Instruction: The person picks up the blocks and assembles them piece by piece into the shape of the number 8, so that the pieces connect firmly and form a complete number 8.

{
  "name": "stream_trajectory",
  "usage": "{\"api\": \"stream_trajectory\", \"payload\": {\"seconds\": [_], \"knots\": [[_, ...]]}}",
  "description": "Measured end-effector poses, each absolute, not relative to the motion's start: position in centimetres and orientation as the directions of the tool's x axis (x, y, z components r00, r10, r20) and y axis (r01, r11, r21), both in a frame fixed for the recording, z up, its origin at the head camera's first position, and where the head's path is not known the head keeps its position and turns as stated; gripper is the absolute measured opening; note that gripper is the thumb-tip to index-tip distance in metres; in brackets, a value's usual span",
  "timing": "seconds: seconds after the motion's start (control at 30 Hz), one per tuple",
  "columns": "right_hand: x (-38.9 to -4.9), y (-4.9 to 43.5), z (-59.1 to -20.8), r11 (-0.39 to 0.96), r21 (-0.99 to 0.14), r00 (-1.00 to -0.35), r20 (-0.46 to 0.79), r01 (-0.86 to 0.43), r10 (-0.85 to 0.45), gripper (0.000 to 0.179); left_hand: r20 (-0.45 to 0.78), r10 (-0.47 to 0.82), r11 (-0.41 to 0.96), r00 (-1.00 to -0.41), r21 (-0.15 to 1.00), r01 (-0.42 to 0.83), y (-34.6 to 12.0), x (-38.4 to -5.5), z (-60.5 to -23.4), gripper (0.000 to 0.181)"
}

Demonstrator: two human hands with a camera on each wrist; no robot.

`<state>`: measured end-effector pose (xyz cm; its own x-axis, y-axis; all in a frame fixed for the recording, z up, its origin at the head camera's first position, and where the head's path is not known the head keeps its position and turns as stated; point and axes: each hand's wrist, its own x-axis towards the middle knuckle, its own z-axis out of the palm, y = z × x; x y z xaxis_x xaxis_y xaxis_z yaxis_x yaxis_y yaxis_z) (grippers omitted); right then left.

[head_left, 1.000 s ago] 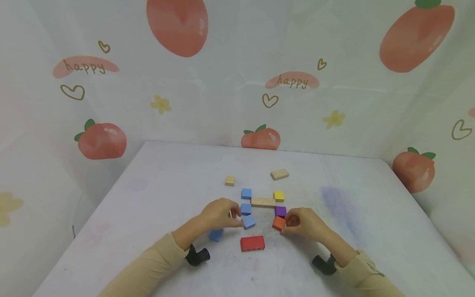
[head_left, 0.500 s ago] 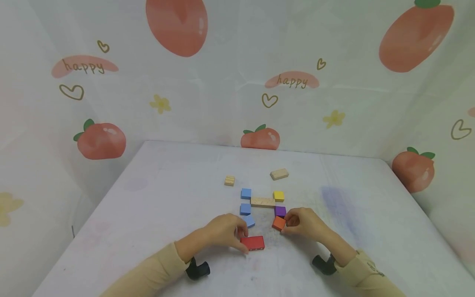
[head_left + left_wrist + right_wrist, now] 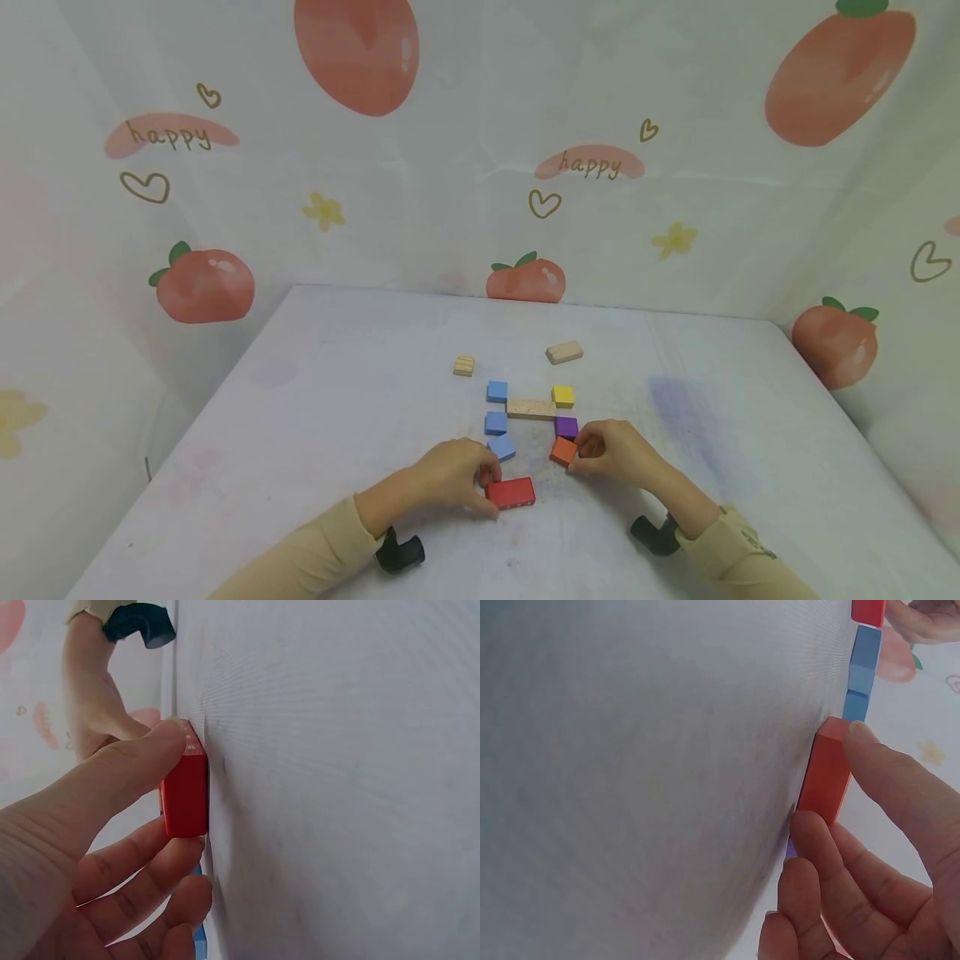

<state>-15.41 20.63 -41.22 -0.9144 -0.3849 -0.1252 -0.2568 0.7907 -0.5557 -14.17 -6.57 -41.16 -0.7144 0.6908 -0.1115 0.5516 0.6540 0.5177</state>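
My left hand [image 3: 453, 473] pinches a red rectangular block [image 3: 512, 493] by its left end; in the left wrist view the thumb lies on one side of the block [image 3: 186, 796] and fingertips on the opposite side. My right hand [image 3: 618, 454] holds a small orange block [image 3: 564, 451] between thumb and fingers, seen closely in the right wrist view [image 3: 826, 772]. The orange block sits tilted against a purple block [image 3: 567, 427]. Just beyond the red block lies a turned light blue block [image 3: 502, 447], near the left fingers.
Two more blue blocks [image 3: 496, 422] stand in a column on the left. A plain wooden plank [image 3: 532, 408] spans toward a yellow block [image 3: 563, 397]. Farther back lie a small wooden block [image 3: 464, 365] and a longer wooden one [image 3: 565, 352]. The white table [image 3: 360, 367] meets a printed curtain.
My left hand has left the nearest light blue block and come down to the red block, which shifted very slightly. A loose blue block is now hidden behind that hand. The right hand stays put.
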Motion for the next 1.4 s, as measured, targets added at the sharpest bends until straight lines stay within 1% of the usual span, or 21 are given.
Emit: {"api": "stream_trajectory", "payload": {"seconds": [0.2, 0.43, 0.73, 1.0, 1.4], "knots": [[-15.4, 20.6, -41.2, 0.794, -0.56, -0.917, -0.139, -0.238, -0.373, 0.029, -0.116, 0.691, 0.663, -0.713, 0.495, 0.562, -6.4, -14.1, -41.0, 0.029], [-15.4, 20.7, -41.1, 0.783, -0.56, -0.91, -0.115, -0.273, -0.399, 0.029, -0.129, 0.685, 0.68, -0.717, 0.465, 0.566, -6.1, -14.1, -41.0, 0.028], [-15.3, 20.7, -41.1, 0.778, -0.565, -0.909, -0.111, -0.274, -0.401, 0.029, -0.111, 0.67, 0.691, -0.734, 0.455, 0.562, -5.6, -14.1, -40.8, 0.031], [-15.2, 20.7, -41.0, 0.773, -0.566, -0.906, -0.104, -0.286, -0.411, 0.03, -0.068, 0.652, 0.694, -0.755, 0.454, 0.559, -5.1, -14.3, -40.5, 0.032], [-15.1, 20.6, -40.9, 0.774, -0.567, -0.906, -0.106, -0.283, -0.409, 0.029, -0.02, 0.647, 0.693, -0.762, 0.432, 0.577, -4.1, -14.9, -40.7, 0.029]]}}
